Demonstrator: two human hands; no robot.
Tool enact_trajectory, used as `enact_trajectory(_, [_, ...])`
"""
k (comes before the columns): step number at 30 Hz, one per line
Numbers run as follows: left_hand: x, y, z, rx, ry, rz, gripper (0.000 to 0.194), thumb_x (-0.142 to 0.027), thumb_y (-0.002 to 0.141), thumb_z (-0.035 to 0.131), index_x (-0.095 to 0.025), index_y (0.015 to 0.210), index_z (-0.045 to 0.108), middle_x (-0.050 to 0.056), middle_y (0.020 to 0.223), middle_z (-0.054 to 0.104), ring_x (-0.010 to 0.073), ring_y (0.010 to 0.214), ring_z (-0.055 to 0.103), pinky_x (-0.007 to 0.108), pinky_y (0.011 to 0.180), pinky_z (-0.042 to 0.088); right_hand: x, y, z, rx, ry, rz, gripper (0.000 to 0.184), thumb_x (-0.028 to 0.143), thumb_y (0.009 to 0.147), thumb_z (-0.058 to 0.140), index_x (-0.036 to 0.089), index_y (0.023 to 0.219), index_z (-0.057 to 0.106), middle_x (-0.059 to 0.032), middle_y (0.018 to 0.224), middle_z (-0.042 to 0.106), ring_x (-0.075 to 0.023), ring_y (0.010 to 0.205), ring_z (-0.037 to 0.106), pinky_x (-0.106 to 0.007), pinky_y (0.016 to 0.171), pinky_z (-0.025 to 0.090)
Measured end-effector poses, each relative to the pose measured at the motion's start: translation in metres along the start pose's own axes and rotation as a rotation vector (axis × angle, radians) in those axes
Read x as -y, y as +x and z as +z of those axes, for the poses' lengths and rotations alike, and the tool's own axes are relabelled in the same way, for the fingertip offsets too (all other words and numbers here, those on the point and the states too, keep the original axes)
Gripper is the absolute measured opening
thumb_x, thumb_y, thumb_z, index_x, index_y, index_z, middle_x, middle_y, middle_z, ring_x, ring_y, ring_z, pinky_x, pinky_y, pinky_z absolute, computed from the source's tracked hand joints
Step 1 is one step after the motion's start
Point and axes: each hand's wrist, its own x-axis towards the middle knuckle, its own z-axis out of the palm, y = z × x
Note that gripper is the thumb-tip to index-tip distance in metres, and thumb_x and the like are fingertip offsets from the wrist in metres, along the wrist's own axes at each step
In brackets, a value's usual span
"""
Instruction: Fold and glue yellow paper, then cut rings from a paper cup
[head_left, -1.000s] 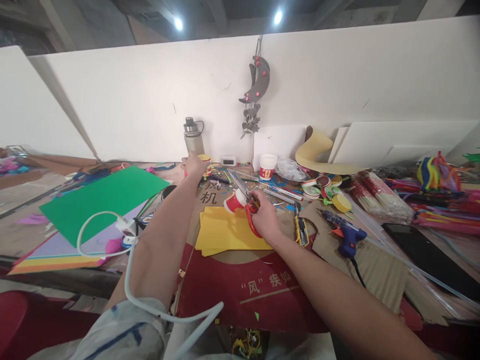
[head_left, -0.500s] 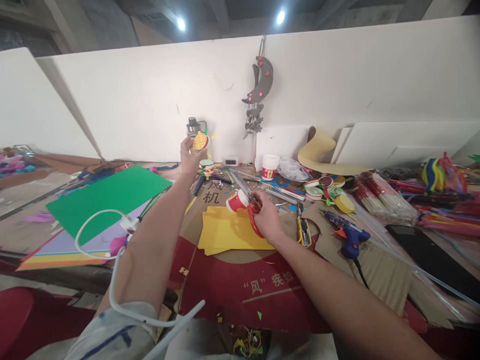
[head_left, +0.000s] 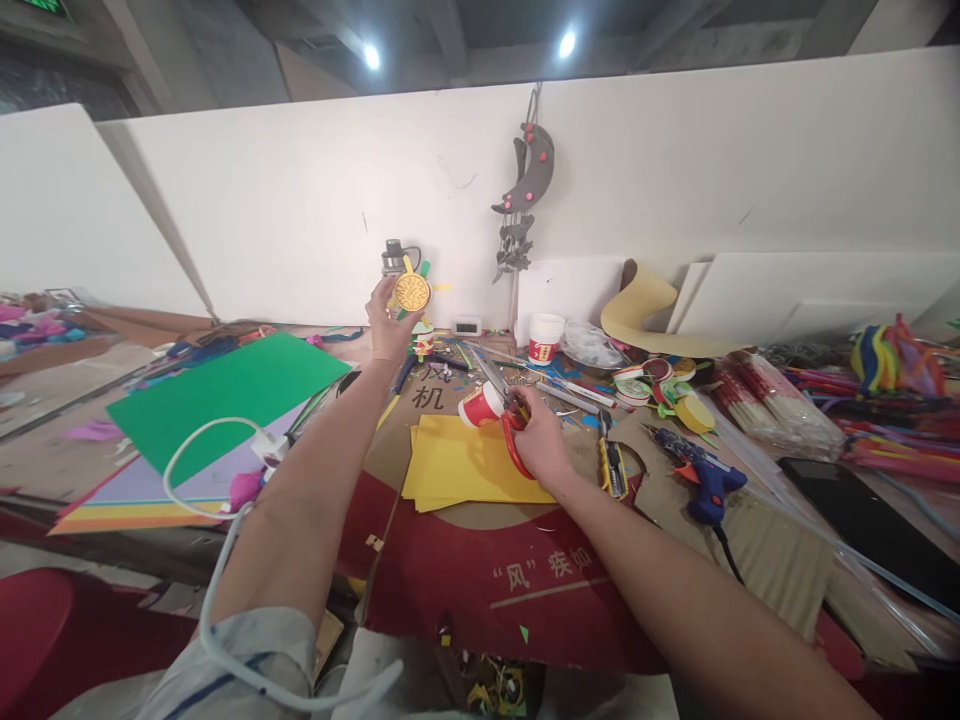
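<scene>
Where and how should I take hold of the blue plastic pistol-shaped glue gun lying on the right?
The glue gun is probably best taken by its handle, from above on the near side: handle and black cord face the person, while the nozzle points away and leftward, so you avoid a possibly hot tip. The nearer right hand holds red-handled metal scissors.

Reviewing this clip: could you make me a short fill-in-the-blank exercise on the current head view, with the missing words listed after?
1. The left hand holds up a piece whose face is ____ in shape.
2. The right hand grips a pair of ____.
3. The large sheet topping the stack on the left is ____.
4. The body of the glue gun is mostly ____.

Missing words: round; scissors; green; blue.
</scene>
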Motion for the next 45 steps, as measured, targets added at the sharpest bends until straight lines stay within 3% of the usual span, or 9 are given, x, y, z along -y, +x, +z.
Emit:
enact_trajectory(6, [-0.008, -0.003, -0.003, 0.013, 0.179, -0.091, 0.089, -0.022, 0.076, 0.087, -0.023, 0.157, 0.049, 0.014, 0.16, 0.06, 0.0356, 0.147, 0.053, 0.05, 0.127, 0.041, 0.003, -0.001, -0.001, 0.012, 0.002, -0.011, 0.045, 0.028, 0.077, 0.06, 0.02, 0.12, 0.07, -0.0106, 0.101, 0.082, -0.0289, 0.092, 0.075, -0.041, 0.084, 0.058])
enact_trajectory(15, [-0.02, 0.0, 0.016, 0.132, 0.448, -0.463, 0.091, -0.024, 0.076, 0.091, -0.03, 0.157, 0.049, 0.011, 0.148, 0.069, 0.0391, 0.152, 0.044, 0.056, 0.125, 0.035, 0.006, -0.001, -0.002, 0.032, 0.015, 0.014, 0.049, 0.025, 0.072, 0.06, 0.02, 0.12, 0.071, -0.0093, 0.099, 0.081, -0.0285, 0.093, 0.074, -0.04, 0.084, 0.059])
enact_trajectory(23, [-0.023, 0.014, 0.024, 0.161, 0.498, -0.474, 0.091, -0.033, 0.078, 0.091, -0.031, 0.157, 0.046, 0.01, 0.138, 0.072, 0.038, 0.152, 0.043, 0.054, 0.123, 0.033, 0.007, -0.002, -0.004, 0.05, 0.014, 0.03, 0.053, 0.023, 0.071, 0.061, 0.021, 0.124, 0.071, -0.0079, 0.1, 0.081, -0.0271, 0.092, 0.074, -0.039, 0.083, 0.059])
enact_trajectory(31, [-0.015, 0.001, 0.026, 0.247, 0.62, -0.498, 0.089, -0.044, 0.077, 0.091, -0.026, 0.155, 0.051, 0.015, 0.143, 0.069, 0.0407, 0.153, 0.044, 0.053, 0.125, 0.033, 0.003, -0.002, -0.002, 0.062, 0.042, 0.018, 0.055, 0.023, 0.072, 0.061, 0.021, 0.126, 0.07, -0.0073, 0.1, 0.08, -0.0265, 0.094, 0.074, -0.039, 0.085, 0.059])
enact_trajectory(36, [-0.019, -0.001, 0.023, 0.197, 0.539, -0.463, 0.086, -0.039, 0.078, 0.09, -0.029, 0.154, 0.051, 0.01, 0.148, 0.069, 0.0384, 0.154, 0.044, 0.053, 0.126, 0.033, 0.004, -0.002, -0.002, 0.065, 0.029, 0.026, 0.054, 0.023, 0.072, 0.061, 0.021, 0.125, 0.07, -0.0073, 0.101, 0.08, -0.0264, 0.094, 0.074, -0.039, 0.085, 0.059])
enact_trajectory(41, [-0.045, 0.003, 0.02, 0.064, 0.354, -0.171, 0.082, -0.027, 0.083, 0.085, -0.026, 0.157, 0.051, 0.01, 0.159, 0.063, 0.0344, 0.149, 0.05, 0.052, 0.128, 0.036, 0.003, -0.002, 0.0, 0.04, 0.022, 0.015, 0.05, 0.022, 0.072, 0.061, 0.023, 0.121, 0.071, -0.0067, 0.099, 0.08, -0.0263, 0.092, 0.074, -0.039, 0.084, 0.059])
enact_trajectory(45, [-0.073, 0.007, 0.019, 0.066, 0.351, -0.005, 0.073, -0.025, 0.086, 0.083, -0.027, 0.153, 0.056, 0.011, 0.158, 0.063, 0.0349, 0.144, 0.054, 0.054, 0.127, 0.039, 0.002, -0.001, 0.002, 0.018, 0.034, -0.011, 0.047, 0.02, 0.073, 0.061, 0.023, 0.119, 0.071, -0.0062, 0.098, 0.08, -0.0261, 0.093, 0.075, -0.039, 0.085, 0.059])
